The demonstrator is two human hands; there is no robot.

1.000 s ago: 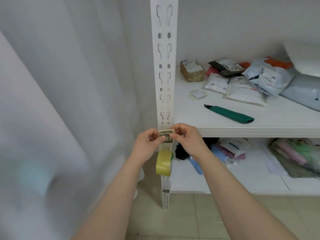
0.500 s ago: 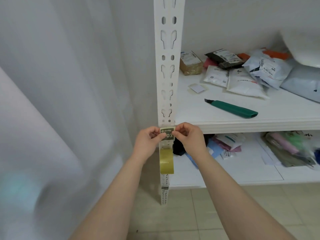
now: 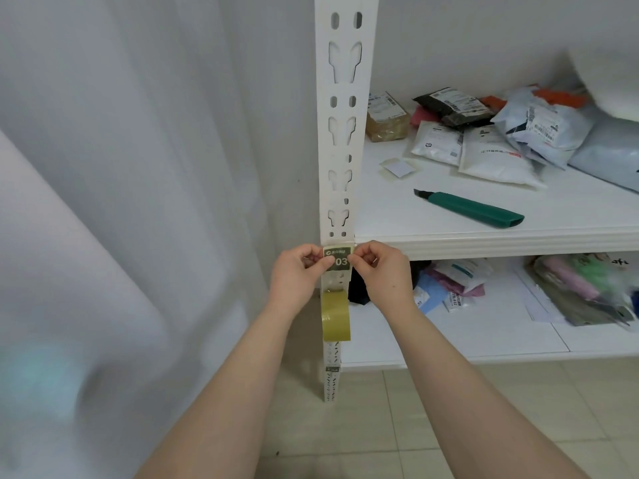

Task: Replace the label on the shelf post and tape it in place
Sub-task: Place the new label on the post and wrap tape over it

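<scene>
label (image 3: 338,259) sits on the shelf post (image 3: 342,140), pinched at its edges by left hand (image 3: 296,271) and right hand (image 3: 383,269) — taping looks half done, tape roll (image 3: 336,316) hanging below uncut.

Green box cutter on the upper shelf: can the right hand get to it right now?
Probably, once freed. The green box cutter lies on bare shelf near the front edge, nothing between it and the right hand. But that hand is pinching the label on the post and must let go first.

Head-worn view, forward and downward
</scene>
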